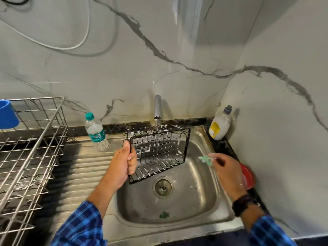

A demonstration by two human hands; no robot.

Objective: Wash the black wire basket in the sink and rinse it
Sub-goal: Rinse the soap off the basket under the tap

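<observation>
The black wire basket (159,153) hangs tilted over the steel sink (200,197), its wires streaked with white soap foam. My left hand (125,162) is shut on the basket's left end wire, holding it up above the drain (163,187). My right hand (225,167) is to the right of the basket, over the sink's right rim, pinching a small green scrub pad (205,159). The pad is apart from the basket. The chrome tap (157,109) stands behind the basket; no water stream is visible.
A clear water bottle with a green cap (96,134) stands on the ribbed drainboard (79,167). A large steel wire rack (30,153) with a blue cup (8,114) fills the left. A dish soap bottle (220,125) and a red item (247,176) sit at the right.
</observation>
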